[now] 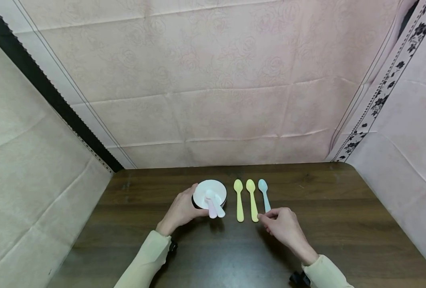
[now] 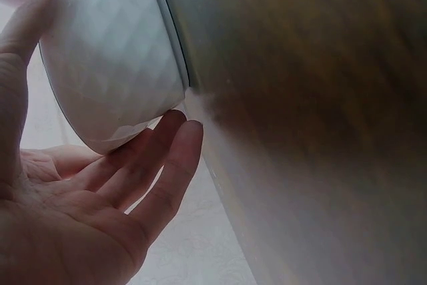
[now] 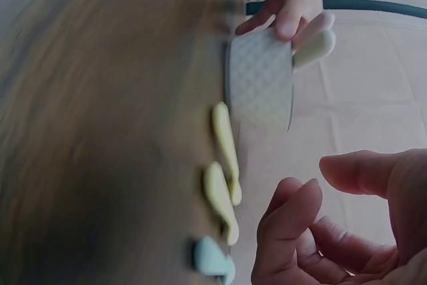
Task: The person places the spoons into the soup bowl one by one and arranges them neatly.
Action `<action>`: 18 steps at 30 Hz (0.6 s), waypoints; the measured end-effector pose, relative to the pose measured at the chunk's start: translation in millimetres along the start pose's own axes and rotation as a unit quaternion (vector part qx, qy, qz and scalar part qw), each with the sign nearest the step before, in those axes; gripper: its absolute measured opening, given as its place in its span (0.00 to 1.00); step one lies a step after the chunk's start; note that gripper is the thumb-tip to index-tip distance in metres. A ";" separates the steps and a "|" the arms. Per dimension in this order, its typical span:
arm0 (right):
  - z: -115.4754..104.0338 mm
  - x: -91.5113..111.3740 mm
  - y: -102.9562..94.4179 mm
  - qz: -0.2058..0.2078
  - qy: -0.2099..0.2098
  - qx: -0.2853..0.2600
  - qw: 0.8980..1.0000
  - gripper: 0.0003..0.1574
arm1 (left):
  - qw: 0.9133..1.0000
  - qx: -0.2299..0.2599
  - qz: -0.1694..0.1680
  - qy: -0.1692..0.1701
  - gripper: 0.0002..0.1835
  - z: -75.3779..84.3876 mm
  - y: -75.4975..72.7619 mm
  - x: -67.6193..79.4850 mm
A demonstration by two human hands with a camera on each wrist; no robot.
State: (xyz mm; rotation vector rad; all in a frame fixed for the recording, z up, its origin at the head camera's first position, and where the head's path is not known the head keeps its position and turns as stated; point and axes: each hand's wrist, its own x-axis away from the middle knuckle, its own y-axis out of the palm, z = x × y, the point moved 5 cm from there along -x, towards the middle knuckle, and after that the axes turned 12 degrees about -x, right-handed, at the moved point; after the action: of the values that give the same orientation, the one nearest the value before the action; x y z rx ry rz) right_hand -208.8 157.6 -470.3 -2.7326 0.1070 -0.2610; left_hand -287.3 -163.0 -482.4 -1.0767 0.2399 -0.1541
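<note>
My left hand (image 1: 181, 209) grips a white bowl (image 1: 200, 194) at its left side, thumb toward the near rim and fingers around the wall. The bowl's diamond-textured outside (image 2: 113, 58) shows in the left wrist view. A lilac spoon (image 1: 211, 209) and a paler spoon (image 1: 219, 210) lean inside it, handles over the near rim. My right hand (image 1: 286, 229) hovers by the handle end of a light blue spoon (image 1: 263, 186), hiding that end. In the right wrist view its thumb and forefinger stand apart, with nothing between them.
Two yellow spoons, one on the left (image 1: 239, 202) and one on the right (image 1: 252, 196), lie side by side between the bowl and the blue spoon. The brown wooden table (image 1: 342, 216) ends at a pale patterned cloth (image 1: 216, 120) behind.
</note>
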 end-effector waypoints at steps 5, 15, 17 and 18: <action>5.4 -4.0 -9.0 0.012 -0.013 0.023 1.000 0.13 | 1.000 0.001 0.004 0.005 0.58 2.2 -1.3 0.0; 17.4 -10.8 -18.8 0.024 -0.029 0.051 0.998 0.13 | 1.000 -0.001 0.003 0.005 0.55 3.5 -1.0 -1.4; 19.7 -12.2 -19.9 0.026 -0.029 0.056 0.998 0.13 | 1.000 -0.002 0.001 0.004 0.55 3.2 -0.7 -1.5; 20.7 -12.8 -20.5 0.028 -0.029 0.058 0.998 0.13 | 1.000 -0.002 0.000 0.002 0.55 2.9 -0.5 -1.6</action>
State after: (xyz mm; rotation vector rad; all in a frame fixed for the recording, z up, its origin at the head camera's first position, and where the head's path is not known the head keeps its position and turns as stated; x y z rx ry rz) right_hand -216.4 185.7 -483.3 -2.6150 0.1465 -0.1677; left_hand -288.1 -160.4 -480.5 -1.0797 0.2447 -0.1562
